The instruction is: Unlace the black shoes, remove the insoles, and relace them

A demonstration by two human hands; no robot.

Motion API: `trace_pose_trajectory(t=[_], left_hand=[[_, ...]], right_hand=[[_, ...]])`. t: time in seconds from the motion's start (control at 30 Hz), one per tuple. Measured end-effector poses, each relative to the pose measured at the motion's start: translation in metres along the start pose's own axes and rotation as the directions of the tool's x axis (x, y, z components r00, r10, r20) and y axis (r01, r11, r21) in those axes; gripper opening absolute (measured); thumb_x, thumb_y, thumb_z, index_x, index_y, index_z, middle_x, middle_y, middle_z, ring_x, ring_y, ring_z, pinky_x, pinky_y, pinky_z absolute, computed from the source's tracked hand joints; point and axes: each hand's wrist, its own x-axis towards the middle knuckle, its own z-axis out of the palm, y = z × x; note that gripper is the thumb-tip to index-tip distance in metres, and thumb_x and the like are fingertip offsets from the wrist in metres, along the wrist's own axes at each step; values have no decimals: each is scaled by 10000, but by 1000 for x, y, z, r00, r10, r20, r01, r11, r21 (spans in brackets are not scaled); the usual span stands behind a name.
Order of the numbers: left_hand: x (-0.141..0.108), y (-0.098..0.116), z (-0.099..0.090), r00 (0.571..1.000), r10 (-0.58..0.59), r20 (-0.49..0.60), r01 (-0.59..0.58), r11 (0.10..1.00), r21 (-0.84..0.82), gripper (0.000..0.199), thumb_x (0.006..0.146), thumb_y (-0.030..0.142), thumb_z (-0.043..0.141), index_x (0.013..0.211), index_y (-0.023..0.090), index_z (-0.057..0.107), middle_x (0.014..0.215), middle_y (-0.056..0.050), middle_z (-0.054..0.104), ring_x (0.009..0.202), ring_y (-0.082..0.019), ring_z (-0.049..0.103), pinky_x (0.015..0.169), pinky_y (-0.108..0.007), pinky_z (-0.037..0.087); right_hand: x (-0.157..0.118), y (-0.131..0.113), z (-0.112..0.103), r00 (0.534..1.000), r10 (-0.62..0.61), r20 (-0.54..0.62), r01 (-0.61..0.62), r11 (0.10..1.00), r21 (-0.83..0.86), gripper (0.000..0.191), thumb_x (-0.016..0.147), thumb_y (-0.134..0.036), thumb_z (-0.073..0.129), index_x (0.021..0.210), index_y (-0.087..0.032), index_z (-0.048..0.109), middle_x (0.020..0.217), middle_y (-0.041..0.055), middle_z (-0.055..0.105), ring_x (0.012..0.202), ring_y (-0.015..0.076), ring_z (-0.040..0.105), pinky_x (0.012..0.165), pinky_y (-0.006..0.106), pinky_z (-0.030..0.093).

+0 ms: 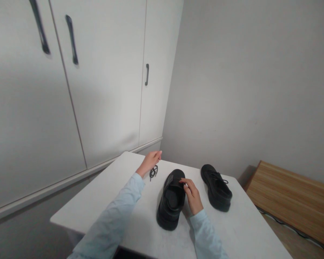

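My left grip [150, 160]: loosely curled, contents unclear. Black lace [152, 173] near it, looped on tabletop [248, 226]. Black shoe [172, 198] mid-tabletop: toe away, mouth wide. My right grip [193, 196]: half-bent at shoe's right side, pinch unclear. Laced shoe [216, 189] farther right.

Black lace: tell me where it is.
In the head view, the black lace is toward the far edge of the white table, just below the left hand and left of the nearer shoe.
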Motion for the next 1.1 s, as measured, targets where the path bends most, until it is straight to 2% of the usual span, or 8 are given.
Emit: trace_pose_trajectory(t=[0.07,0.13,0.2,0.3,0.47,0.67,0.97,1.1], left_hand=[[-2,-25,12,999,-28,20,25,991,128,482,902,461,272,682,148,564,482,27,492,459,-102,472,502,-199,354],[-6,-44,24,997,-45,56,23,940,340,419,925,381,266,819,153,601,567,10,585,517,-114,541,563,-209,398],[-11,-57,32,997,-37,65,7,911,412,298,905,308,363,884,156,619,705,-23,646,668,-138,598,659,-229,418],[-18,-66,40,996,-7,91,-40,862,505,223,868,204,437,917,162,651,898,-75,650,877,-183,585,788,-275,401],[-23,-70,45,989,7,149,-102,762,640,264,867,126,415,913,164,672,996,-124,628,996,-262,517,829,-374,364],[-27,-72,48,981,3,194,-144,680,719,300,879,87,367,929,152,655,1008,-137,630,996,-265,501,822,-390,337],[-29,-69,46,976,-2,219,-169,631,757,249,889,122,399,921,159,644,997,-144,641,983,-268,500,801,-392,318],[-28,-67,43,970,4,243,-191,630,753,210,888,140,426,873,167,633,973,-125,647,969,-256,504,798,-379,307]], right_hand=[[0,-1,0,1000,1,4,-1,1000,-5,234,863,-287,424,935,-206,632,1001,69,622,1022,217,546,931,358,408],[0,-1,0,1000,2,4,-2,1000,-6,233,863,-278,420,936,-207,630,1004,68,621,1027,217,544,935,359,407],[0,-1,0,1000,4,3,-4,1000,-7,231,864,-273,420,937,-210,630,1007,67,623,1034,217,542,940,361,405],[0,0,0,1000,6,2,-6,1000,-8,232,864,-279,424,943,-212,632,1019,67,623,1047,218,539,946,361,402],[0,0,1,1000,9,10,-9,1000,-8,239,869,-296,427,952,-211,635,1025,68,625,1058,219,538,952,359,396],[0,0,1,1000,16,25,-15,999,-43,255,870,-279,409,966,-209,634,1011,65,628,1042,217,550,937,354,411],[2,-15,1,996,44,82,-20,961,-275,277,851,-401,497,1036,-248,636,1024,47,628,987,214,583,886,354,451],[11,-15,-6,984,54,170,-5,961,-277,296,858,-426,482,1022,-252,658,1003,45,641,967,208,596,830,331,478]])
